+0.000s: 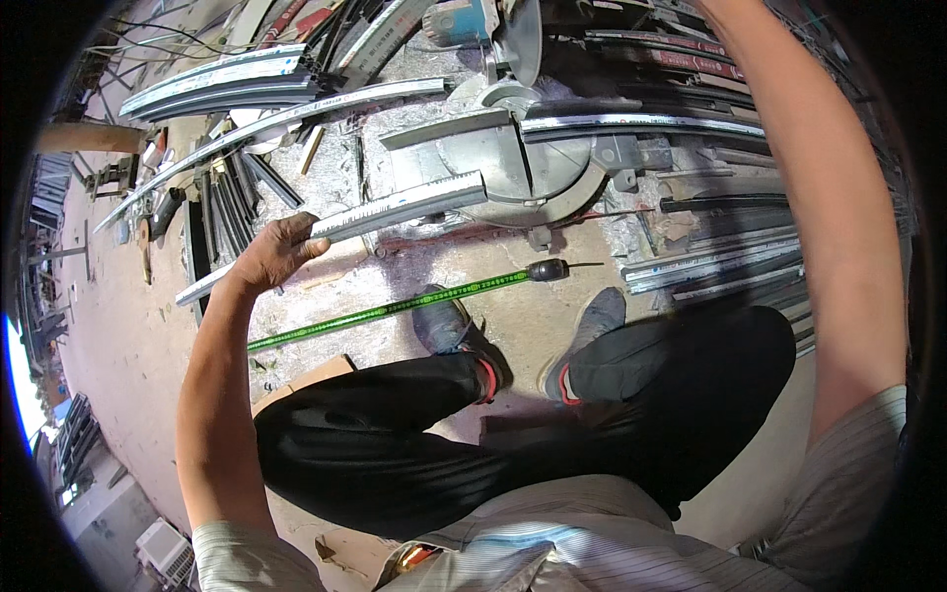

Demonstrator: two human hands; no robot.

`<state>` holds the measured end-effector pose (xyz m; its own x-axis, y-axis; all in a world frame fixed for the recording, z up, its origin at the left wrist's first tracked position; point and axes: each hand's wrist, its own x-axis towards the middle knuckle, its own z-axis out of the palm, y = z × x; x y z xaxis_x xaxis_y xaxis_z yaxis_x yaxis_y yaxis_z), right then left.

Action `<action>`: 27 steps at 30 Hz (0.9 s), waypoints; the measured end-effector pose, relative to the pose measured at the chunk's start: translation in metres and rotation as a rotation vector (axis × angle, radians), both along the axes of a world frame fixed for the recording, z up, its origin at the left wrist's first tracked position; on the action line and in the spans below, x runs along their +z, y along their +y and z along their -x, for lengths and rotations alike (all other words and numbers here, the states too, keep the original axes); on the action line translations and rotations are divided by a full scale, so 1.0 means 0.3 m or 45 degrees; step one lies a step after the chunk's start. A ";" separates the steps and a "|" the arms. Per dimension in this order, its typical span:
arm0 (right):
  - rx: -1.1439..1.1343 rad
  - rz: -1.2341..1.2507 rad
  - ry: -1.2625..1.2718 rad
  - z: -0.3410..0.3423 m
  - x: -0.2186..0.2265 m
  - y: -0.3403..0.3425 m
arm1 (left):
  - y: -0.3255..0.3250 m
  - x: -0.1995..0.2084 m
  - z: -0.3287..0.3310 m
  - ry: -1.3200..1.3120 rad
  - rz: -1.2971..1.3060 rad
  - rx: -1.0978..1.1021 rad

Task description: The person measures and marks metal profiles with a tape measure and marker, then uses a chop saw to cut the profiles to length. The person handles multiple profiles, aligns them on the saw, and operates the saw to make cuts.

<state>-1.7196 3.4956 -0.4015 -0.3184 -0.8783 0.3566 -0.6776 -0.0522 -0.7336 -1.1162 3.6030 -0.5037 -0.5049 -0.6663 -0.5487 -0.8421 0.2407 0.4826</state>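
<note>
My left hand (pixel 279 252) is wrapped round a long silver-white metal profile (pixel 414 205). The profile's right end rests on the round metal base of a mitre saw (pixel 557 168). The saw's blade guard (pixel 521 44) and blue motor housing (pixel 456 22) stand at the top middle. My right forearm (pixel 829 168) reaches up past the top edge, and the hand itself is out of the picture. A second profile (pixel 641 124) lies across the right side of the saw base.
A green tape measure blade (pixel 395 308) stretches over the floor before my shoes (pixel 444 321), up to a dark-handled tool (pixel 548 270). Profiles are stacked at right (pixel 715 264) and upper left (pixel 222 81). Dark offcuts (pixel 229 202) lie left of the saw.
</note>
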 end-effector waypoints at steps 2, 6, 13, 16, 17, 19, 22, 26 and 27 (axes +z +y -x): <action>0.051 -0.015 -0.064 0.066 -0.019 0.019 | 0.026 0.037 0.033 0.019 -0.007 -0.037; -0.041 0.011 0.350 -0.121 0.149 0.348 | 0.108 0.061 0.017 0.078 0.037 0.003; 0.187 0.191 0.549 -0.399 -0.061 0.826 | 0.208 0.183 0.003 -0.122 0.009 -0.071; 0.309 0.011 0.250 -0.508 -0.068 1.024 | 0.224 0.209 0.043 -0.098 0.122 -0.200; 0.276 -0.084 0.160 -0.525 -0.067 1.082 | 0.230 0.214 0.066 -0.086 0.157 -0.205; 0.255 -0.153 0.011 -0.530 -0.111 1.168 | 0.230 0.226 0.081 -0.066 0.257 -0.243; 0.288 -0.273 0.045 -0.573 -0.150 1.256 | 0.274 0.300 0.097 0.001 0.280 -0.143; 0.497 -0.385 0.089 -0.627 -0.215 1.296 | 0.303 0.332 0.072 0.087 0.511 -0.060; 0.550 -0.412 0.114 -0.646 -0.230 1.300 | 0.322 0.359 0.062 0.101 0.549 -0.023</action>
